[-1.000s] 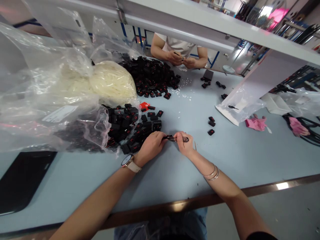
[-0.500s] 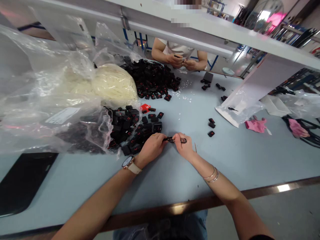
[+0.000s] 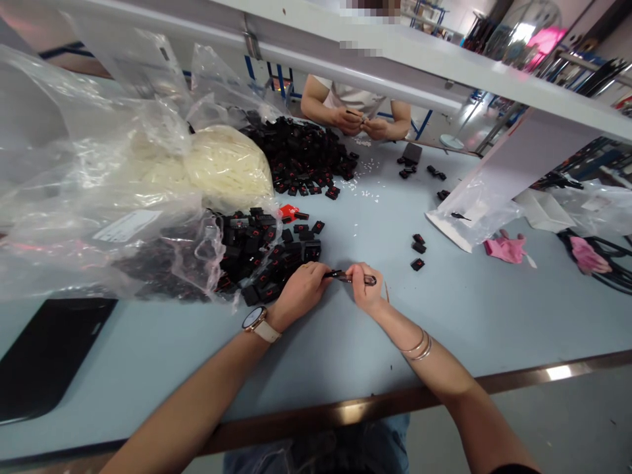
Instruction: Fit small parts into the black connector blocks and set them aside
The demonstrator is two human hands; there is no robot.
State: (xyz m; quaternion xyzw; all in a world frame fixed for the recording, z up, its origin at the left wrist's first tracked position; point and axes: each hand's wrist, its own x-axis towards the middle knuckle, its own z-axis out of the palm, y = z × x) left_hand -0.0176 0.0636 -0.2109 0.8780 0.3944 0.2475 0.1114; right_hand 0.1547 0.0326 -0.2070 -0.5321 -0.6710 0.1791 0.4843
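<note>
My left hand (image 3: pixel 299 293) and my right hand (image 3: pixel 364 289) meet over the pale blue table (image 3: pixel 345 342), both pinched on a small dark tool-like piece (image 3: pixel 351 278) held between them. A watch sits on my left wrist, thin bangles on my right. Just left of my left hand lies a heap of small black parts with red marks (image 3: pixel 261 253), spilling out of a clear plastic bag (image 3: pixel 99 210). Three loose black parts (image 3: pixel 417 249) lie to the upper right of my hands.
Across the table a co-worker's hands (image 3: pixel 363 122) work beside a second black heap (image 3: pixel 301 155). A cream-filled bag (image 3: pixel 227 164) lies between the heaps. A black tray (image 3: pixel 44 355) sits at left, a clear pouch (image 3: pixel 474 210) and pink gloves (image 3: pixel 503 247) at right. A white beam (image 3: pixel 444 66) runs overhead.
My hands stay together on the small piece; my right hand has turned slightly, so more of the dark piece shows to the right. The view shifted a little.
</note>
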